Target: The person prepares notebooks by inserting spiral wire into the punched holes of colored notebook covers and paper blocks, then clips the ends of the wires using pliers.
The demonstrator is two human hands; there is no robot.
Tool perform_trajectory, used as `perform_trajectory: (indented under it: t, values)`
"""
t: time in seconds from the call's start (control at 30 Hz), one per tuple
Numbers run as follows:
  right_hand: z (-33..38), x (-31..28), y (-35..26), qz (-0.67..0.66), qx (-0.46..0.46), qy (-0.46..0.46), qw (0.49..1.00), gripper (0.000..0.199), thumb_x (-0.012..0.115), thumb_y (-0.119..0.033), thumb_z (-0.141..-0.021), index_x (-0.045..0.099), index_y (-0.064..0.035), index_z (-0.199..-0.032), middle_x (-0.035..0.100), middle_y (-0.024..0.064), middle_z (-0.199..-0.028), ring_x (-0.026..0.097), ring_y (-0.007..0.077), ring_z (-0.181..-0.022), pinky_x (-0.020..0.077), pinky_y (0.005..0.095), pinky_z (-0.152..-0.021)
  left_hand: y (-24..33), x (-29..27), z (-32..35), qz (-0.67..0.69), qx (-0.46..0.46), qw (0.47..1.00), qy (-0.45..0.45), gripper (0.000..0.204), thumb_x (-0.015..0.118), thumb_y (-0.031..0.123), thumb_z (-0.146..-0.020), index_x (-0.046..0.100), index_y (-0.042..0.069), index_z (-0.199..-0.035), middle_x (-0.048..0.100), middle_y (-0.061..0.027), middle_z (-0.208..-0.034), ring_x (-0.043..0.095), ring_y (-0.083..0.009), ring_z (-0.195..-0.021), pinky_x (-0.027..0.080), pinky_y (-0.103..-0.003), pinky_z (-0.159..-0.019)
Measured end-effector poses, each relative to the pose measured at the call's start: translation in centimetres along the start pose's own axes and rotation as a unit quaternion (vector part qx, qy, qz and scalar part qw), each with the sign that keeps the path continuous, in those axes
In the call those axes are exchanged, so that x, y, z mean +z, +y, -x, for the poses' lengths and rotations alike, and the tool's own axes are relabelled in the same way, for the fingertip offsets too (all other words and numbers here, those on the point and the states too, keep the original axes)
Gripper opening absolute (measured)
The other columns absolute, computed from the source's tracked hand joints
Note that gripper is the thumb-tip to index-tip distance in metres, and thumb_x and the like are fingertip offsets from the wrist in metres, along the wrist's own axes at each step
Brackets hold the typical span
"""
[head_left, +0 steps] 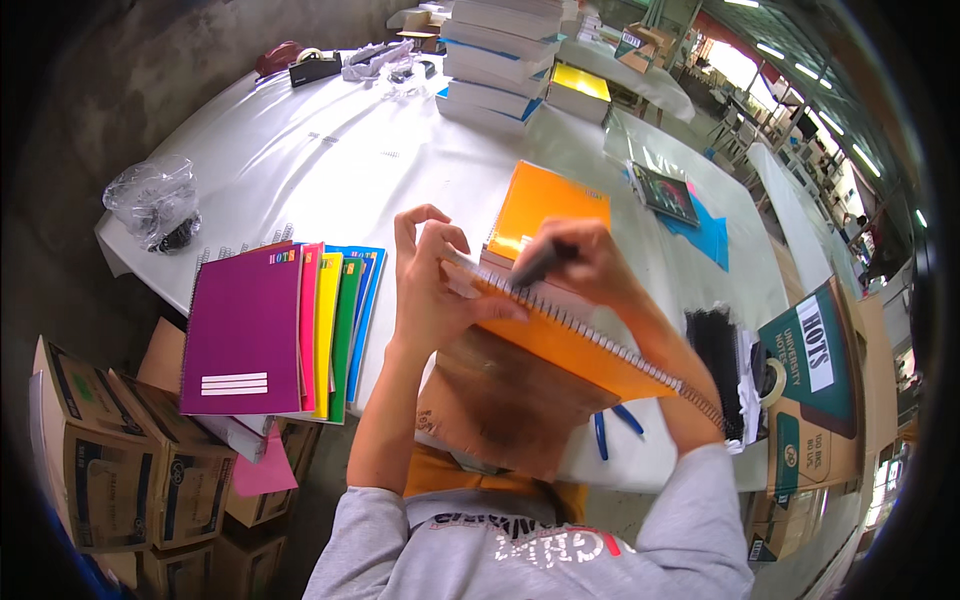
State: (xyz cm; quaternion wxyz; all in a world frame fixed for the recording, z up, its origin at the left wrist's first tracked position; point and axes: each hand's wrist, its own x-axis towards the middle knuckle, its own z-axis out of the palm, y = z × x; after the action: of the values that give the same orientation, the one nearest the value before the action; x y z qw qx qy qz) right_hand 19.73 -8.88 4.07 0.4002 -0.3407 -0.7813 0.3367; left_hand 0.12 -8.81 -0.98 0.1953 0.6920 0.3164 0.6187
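Note:
My left hand grips an orange spiral notebook by its upper left end, thumb on the cover. The notebook is tilted, and its wire coil runs along the raised edge. A loose length of coil sticks out past the lower right end, beside my right forearm. My right hand is closed around a short black tool, whose tip is at the coil near my left fingers. Motion blur hides the tool's exact kind. Behind my hands lies a stack of orange notebooks.
Purple, pink, yellow, green and blue notebooks fan out at left. A brown board lies before me, with a blue-handled tool beside it. Book stacks stand at the back. Cartons flank the table; black coils lie right.

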Motion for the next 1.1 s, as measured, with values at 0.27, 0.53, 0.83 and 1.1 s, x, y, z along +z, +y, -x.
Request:
perform_trajectory:
  t: [0.27, 0.53, 0.83, 1.1]
  values:
    - [-1.6, -0.4, 0.1, 0.302, -0.059, 0.040, 0.950, 0.016, 0.062, 0.006, -0.068, 0.069, -0.0016, -0.081, 0.065, 0.0075, -0.074, 0.058, 0.0149, -0.066, 0.0439, 0.0233, -0.059, -1.7, -0.1, 0.7, 0.057, -0.016, 0.998, 0.010, 0.076, 0.093, 0.033, -0.035, 0.042, 0.008, -0.085, 0.043, -0.0043, -0.081, 0.044, -0.0147, -0.065, 0.042, -0.027, -0.054]
    - [-2.1, 0.6, 0.4, 0.101, -0.038, 0.067, 0.992, 0.016, 0.066, 0.003, -0.070, 0.069, -0.0036, -0.085, 0.061, 0.0068, -0.073, 0.055, 0.0163, -0.063, 0.0434, 0.0254, -0.059, -0.5, 0.1, 1.0, 0.227, -0.147, 0.962, 0.030, 0.089, 0.094, 0.006, -0.033, 0.029, 0.011, -0.094, 0.035, -0.0007, -0.089, 0.038, -0.0096, -0.082, 0.041, -0.021, -0.073]
    - [-3.4, 3.7, -2.5, 0.027, -0.150, 0.019, 0.988, 0.020, 0.062, 0.006, -0.069, 0.070, -0.0048, -0.084, 0.061, 0.0074, -0.074, 0.058, 0.0166, -0.065, 0.0444, 0.0262, -0.060, -1.2, -1.0, 1.0, 0.182, -0.141, 0.973, -0.003, 0.084, 0.090, -0.001, -0.038, 0.028, 0.010, -0.094, 0.036, -0.0021, -0.090, 0.040, -0.0105, -0.082, 0.046, -0.021, -0.080]
    - [-3.6, -2.7, 7.0, 0.506, -0.059, 0.117, 0.853, 0.029, 0.064, -0.002, -0.071, 0.067, -0.0120, -0.097, 0.061, 0.0052, -0.093, 0.058, 0.0245, -0.091, 0.0506, 0.0360, -0.075, -0.9, -1.5, 1.3, 0.228, -0.122, 0.966, 0.022, 0.035, 0.060, 0.036, -0.089, 0.046, 0.004, -0.083, 0.045, 0.0010, -0.071, 0.041, -0.0058, -0.066, 0.032, -0.018, -0.055]
